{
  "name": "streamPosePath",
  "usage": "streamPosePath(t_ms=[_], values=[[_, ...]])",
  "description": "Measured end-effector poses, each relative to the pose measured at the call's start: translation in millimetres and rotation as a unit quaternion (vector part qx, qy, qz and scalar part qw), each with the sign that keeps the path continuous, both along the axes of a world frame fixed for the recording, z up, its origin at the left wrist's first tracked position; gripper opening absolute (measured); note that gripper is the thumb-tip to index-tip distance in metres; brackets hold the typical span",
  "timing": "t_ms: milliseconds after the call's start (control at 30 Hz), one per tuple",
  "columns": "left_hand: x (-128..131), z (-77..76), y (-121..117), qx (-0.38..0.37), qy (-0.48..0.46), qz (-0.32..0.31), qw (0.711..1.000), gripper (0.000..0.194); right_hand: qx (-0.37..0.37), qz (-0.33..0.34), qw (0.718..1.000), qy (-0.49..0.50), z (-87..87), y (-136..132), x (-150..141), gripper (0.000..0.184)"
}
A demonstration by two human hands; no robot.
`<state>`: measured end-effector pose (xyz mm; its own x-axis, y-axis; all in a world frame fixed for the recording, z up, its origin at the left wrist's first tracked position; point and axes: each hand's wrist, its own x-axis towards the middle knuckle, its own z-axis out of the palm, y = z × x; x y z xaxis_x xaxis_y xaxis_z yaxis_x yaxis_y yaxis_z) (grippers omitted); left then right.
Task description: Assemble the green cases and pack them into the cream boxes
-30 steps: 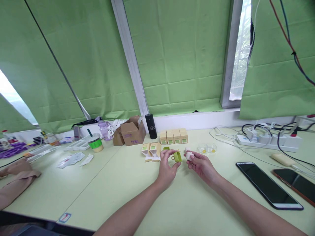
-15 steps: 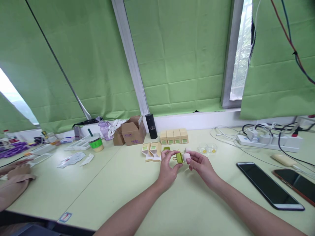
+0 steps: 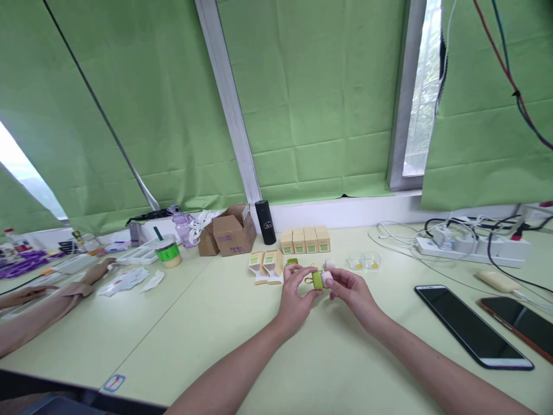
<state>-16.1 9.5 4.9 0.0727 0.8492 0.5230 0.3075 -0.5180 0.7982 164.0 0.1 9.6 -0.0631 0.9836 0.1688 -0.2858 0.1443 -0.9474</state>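
Note:
My left hand (image 3: 294, 294) pinches a small olive-green cover with a ring loop (image 3: 317, 280) between thumb and fingers. From the right, my right hand (image 3: 355, 294) grips a small white rounded piece (image 3: 326, 279), which is partly inside the mouth of the green cover. Its exact kind is too small to make out. Behind my fingers, another green piece (image 3: 292, 261) and a pale pinkish block (image 3: 329, 263) rest on the table. Two opened small cartons (image 3: 264, 266) lie just left of my left hand. Two clear plastic holders with yellow spots (image 3: 363, 262) sit beyond my right hand.
Behind stand several small tan boxes (image 3: 305, 240), a black cylinder (image 3: 265, 222) and a brown carton (image 3: 234, 230). A green-banded drink cup (image 3: 168, 252) is at left, near another person's arm (image 3: 52, 308). Phones (image 3: 470, 325) and a cabled power strip (image 3: 473, 252) lie right.
The white piece has moved left from apart into the green cover's opening, and my hands have come together. At far left, another person's arm has reached forward over the table.

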Motion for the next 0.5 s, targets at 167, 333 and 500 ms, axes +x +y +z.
streamPosePath(t_ms=[167, 333, 500], values=[[-0.2, -0.3, 0.3, 0.005, 0.003, -0.008, 1.0, 0.05, 0.003, 0.002, 1.0, -0.015, -1.2, 1.6, 0.8, 0.053], [-0.3, 0.5, 0.1, -0.002, 0.0, -0.013, 1.0, 0.049, 0.002, 0.002, 1.0, -0.027, -0.3, 1.5, 1.0, 0.056], [0.2, 1.8, 0.3, -0.014, -0.006, -0.025, 1.0, 0.05, 0.006, -0.002, 0.999, -0.041, 1.2, 0.6, 1.6, 0.055]])
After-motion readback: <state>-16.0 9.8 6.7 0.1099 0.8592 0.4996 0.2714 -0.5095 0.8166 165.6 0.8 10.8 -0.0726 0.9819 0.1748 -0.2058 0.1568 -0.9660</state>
